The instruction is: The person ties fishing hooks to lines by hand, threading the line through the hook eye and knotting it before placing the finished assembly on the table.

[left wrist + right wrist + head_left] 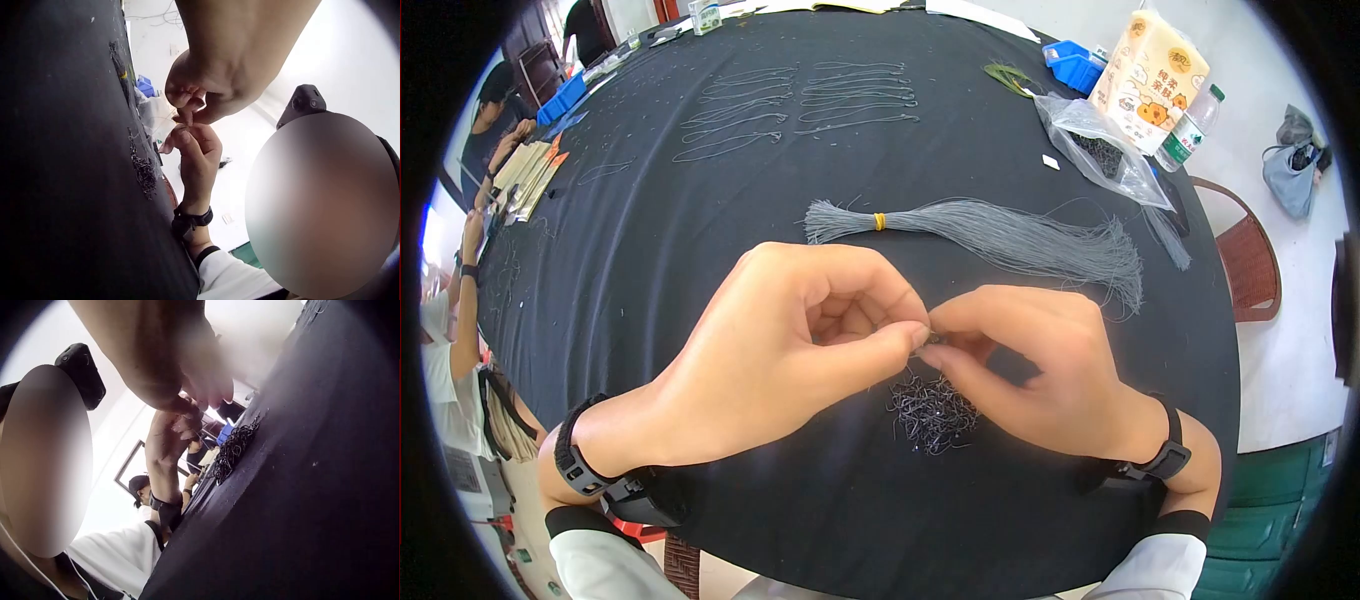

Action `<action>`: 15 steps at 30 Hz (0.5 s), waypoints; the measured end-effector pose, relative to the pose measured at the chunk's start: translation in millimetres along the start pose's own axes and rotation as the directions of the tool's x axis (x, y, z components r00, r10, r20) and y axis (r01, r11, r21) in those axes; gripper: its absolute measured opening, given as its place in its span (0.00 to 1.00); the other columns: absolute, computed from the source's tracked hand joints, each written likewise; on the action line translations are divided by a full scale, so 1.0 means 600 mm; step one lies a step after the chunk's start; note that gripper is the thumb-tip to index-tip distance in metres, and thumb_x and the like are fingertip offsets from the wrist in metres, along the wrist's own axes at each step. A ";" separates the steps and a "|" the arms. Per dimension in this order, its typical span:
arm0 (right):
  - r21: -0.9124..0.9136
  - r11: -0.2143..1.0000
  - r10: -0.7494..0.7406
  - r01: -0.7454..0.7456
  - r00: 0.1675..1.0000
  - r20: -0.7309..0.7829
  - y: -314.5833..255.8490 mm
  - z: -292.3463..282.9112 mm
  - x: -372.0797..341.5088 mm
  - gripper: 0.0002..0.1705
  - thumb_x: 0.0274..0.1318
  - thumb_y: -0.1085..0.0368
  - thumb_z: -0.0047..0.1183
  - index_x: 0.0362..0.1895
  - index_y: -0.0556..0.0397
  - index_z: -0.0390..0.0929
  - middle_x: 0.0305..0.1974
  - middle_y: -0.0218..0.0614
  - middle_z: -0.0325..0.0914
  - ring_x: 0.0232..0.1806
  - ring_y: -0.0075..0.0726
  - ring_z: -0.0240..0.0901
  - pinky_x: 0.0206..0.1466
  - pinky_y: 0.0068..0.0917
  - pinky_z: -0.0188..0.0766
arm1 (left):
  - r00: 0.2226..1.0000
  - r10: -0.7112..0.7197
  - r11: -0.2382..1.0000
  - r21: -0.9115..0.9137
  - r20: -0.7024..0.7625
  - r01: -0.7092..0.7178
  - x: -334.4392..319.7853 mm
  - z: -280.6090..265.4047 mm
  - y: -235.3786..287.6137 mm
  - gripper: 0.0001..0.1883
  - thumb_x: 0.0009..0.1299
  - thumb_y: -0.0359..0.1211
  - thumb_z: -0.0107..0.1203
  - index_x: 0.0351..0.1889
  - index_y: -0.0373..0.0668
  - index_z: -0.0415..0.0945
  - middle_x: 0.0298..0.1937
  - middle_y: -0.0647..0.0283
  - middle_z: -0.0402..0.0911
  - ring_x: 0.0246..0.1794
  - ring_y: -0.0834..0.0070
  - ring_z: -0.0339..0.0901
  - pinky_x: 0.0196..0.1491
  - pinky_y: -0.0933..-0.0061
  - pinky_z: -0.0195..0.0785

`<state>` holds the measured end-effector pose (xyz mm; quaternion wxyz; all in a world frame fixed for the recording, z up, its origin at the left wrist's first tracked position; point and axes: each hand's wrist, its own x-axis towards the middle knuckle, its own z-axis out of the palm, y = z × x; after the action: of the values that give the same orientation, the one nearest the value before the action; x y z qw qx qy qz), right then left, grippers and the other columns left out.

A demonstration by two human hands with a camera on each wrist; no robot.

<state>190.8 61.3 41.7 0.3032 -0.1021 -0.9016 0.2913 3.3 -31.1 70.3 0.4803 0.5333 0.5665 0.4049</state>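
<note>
Over the table my left hand (800, 330) and right hand (1040, 360) meet fingertip to fingertip. Thumb and forefinger of each pinch a small dark fish hook (934, 340) with thin line, mostly hidden by the fingers; I cannot tell which hand has which part. In the left wrist view a fine line (155, 119) arcs out beside the fingertips. Just below the hands lies a pile of small dark hooks (933, 415). Beyond them stretches a bundle of grey line (1000, 235), bound near its left end by a yellow band (880, 221).
Looped lengths of line (740, 100) lie in two columns on the black tablecloth (630, 330). At the far right are a plastic bag (1100, 150), a tissue pack (1150, 80), a bottle (1190, 130) and a blue box (1075, 65). Other people work along the left edge.
</note>
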 end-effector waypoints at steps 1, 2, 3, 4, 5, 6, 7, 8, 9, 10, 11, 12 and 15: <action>-0.030 0.999 -0.016 0.016 1.000 -0.008 0.000 0.000 0.000 0.06 0.48 0.72 0.59 0.32 0.56 0.76 0.23 0.37 0.74 0.22 0.40 0.73 0.25 0.32 0.69 | 1.000 0.001 1.000 0.005 -0.002 -0.001 0.000 0.000 0.000 0.05 0.66 0.23 0.58 0.38 0.31 0.78 0.33 0.64 0.81 0.33 0.86 0.77 0.37 0.86 0.70; -0.060 0.998 -0.033 0.032 0.999 -0.016 0.000 0.001 0.001 0.06 0.47 0.72 0.59 0.31 0.56 0.76 0.23 0.37 0.74 0.22 0.40 0.73 0.25 0.32 0.69 | 1.000 0.000 1.000 0.019 -0.008 0.000 0.000 0.000 0.000 0.05 0.66 0.23 0.58 0.38 0.31 0.78 0.33 0.64 0.81 0.33 0.86 0.77 0.37 0.86 0.70; -0.090 0.995 -0.050 0.048 0.998 -0.022 0.000 0.001 0.001 0.05 0.47 0.72 0.59 0.30 0.56 0.76 0.23 0.37 0.73 0.22 0.41 0.73 0.25 0.32 0.69 | 1.000 -0.001 0.999 0.033 -0.013 0.001 0.000 0.000 0.000 0.05 0.66 0.23 0.58 0.38 0.31 0.78 0.33 0.64 0.81 0.33 0.86 0.77 0.37 0.86 0.70; -0.126 0.989 -0.081 0.076 0.996 -0.028 0.000 0.000 0.002 0.06 0.45 0.74 0.60 0.31 0.56 0.77 0.23 0.37 0.74 0.22 0.39 0.74 0.24 0.30 0.69 | 1.000 -0.001 0.999 0.048 -0.018 0.002 0.000 0.000 0.001 0.05 0.66 0.23 0.58 0.38 0.31 0.78 0.33 0.64 0.81 0.32 0.86 0.77 0.36 0.86 0.70; -0.162 0.981 -0.111 0.104 0.993 -0.033 0.000 -0.001 0.003 0.07 0.43 0.75 0.60 0.31 0.57 0.79 0.22 0.37 0.75 0.21 0.37 0.74 0.23 0.27 0.68 | 1.000 0.000 0.999 0.053 -0.016 0.001 0.000 0.000 -0.001 0.05 0.66 0.23 0.58 0.38 0.31 0.78 0.33 0.64 0.81 0.32 0.86 0.77 0.36 0.86 0.70; -0.199 0.971 -0.142 0.132 0.989 -0.036 0.000 -0.003 0.004 0.09 0.41 0.77 0.61 0.31 0.58 0.80 0.22 0.36 0.75 0.21 0.35 0.74 0.23 0.25 0.68 | 1.000 0.002 0.998 0.059 -0.014 -0.001 0.001 0.000 -0.002 0.05 0.66 0.23 0.58 0.37 0.31 0.78 0.32 0.65 0.81 0.32 0.86 0.76 0.36 0.86 0.70; -0.237 0.958 -0.176 0.165 0.984 -0.030 0.001 -0.003 0.004 0.09 0.40 0.77 0.61 0.31 0.58 0.80 0.22 0.36 0.75 0.20 0.34 0.73 0.22 0.25 0.67 | 1.000 0.004 0.998 0.064 -0.012 -0.003 0.001 -0.001 -0.004 0.05 0.66 0.23 0.58 0.37 0.31 0.78 0.32 0.65 0.81 0.32 0.87 0.76 0.36 0.86 0.70; -0.274 0.941 -0.211 0.197 0.977 -0.022 0.003 -0.004 0.004 0.10 0.39 0.78 0.61 0.31 0.57 0.80 0.21 0.35 0.74 0.20 0.34 0.73 0.21 0.26 0.66 | 1.000 0.004 0.998 0.062 -0.005 -0.004 0.001 -0.001 -0.005 0.04 0.65 0.23 0.58 0.37 0.31 0.78 0.32 0.65 0.81 0.32 0.87 0.76 0.36 0.86 0.70; -0.311 0.922 -0.244 0.229 0.970 -0.012 0.003 -0.004 0.004 0.10 0.37 0.78 0.61 0.31 0.57 0.80 0.21 0.35 0.73 0.19 0.34 0.72 0.20 0.26 0.66 | 1.000 0.005 0.998 0.059 0.003 -0.005 0.002 -0.002 -0.006 0.04 0.65 0.23 0.58 0.37 0.32 0.78 0.32 0.65 0.80 0.31 0.87 0.76 0.36 0.86 0.69; -0.321 0.915 -0.263 0.246 0.965 -0.010 0.004 -0.003 0.004 0.11 0.37 0.78 0.61 0.31 0.57 0.80 0.20 0.34 0.73 0.19 0.34 0.71 0.20 0.26 0.65 | 1.000 0.006 0.998 0.057 0.012 -0.007 0.002 -0.003 -0.007 0.04 0.65 0.23 0.58 0.36 0.32 0.78 0.32 0.66 0.80 0.31 0.87 0.76 0.35 0.86 0.69; -0.330 0.906 -0.281 0.263 0.960 -0.008 0.005 -0.003 0.004 0.11 0.36 0.78 0.61 0.31 0.57 0.80 0.20 0.34 0.72 0.19 0.33 0.71 0.19 0.27 0.64 | 1.000 0.002 0.998 0.060 0.019 -0.003 0.002 -0.003 -0.007 0.04 0.65 0.23 0.59 0.36 0.32 0.78 0.32 0.66 0.80 0.31 0.87 0.76 0.36 0.86 0.69; -0.340 0.898 -0.300 0.280 0.954 -0.005 0.005 -0.002 0.004 0.12 0.35 0.77 0.61 0.31 0.57 0.80 0.20 0.33 0.71 0.18 0.33 0.70 0.18 0.27 0.64 | 1.000 -0.001 0.998 0.064 0.027 0.000 0.002 -0.004 -0.007 0.04 0.65 0.23 0.59 0.36 0.32 0.79 0.31 0.66 0.80 0.32 0.87 0.75 0.36 0.86 0.69; -0.397 0.878 -0.285 0.268 0.958 0.015 0.002 -0.002 -0.001 0.08 0.39 0.70 0.61 0.28 0.55 0.76 0.20 0.31 0.66 0.21 0.34 0.69 0.21 0.28 0.67 | 0.999 0.001 0.997 0.071 0.041 -0.004 0.003 -0.004 -0.006 0.04 0.65 0.23 0.59 0.35 0.32 0.79 0.32 0.66 0.80 0.32 0.88 0.75 0.36 0.87 0.68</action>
<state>192.1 62.5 41.6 0.3344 -0.0378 -0.9401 0.0549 0.0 -29.5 66.9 0.4718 0.5590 0.5701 0.3741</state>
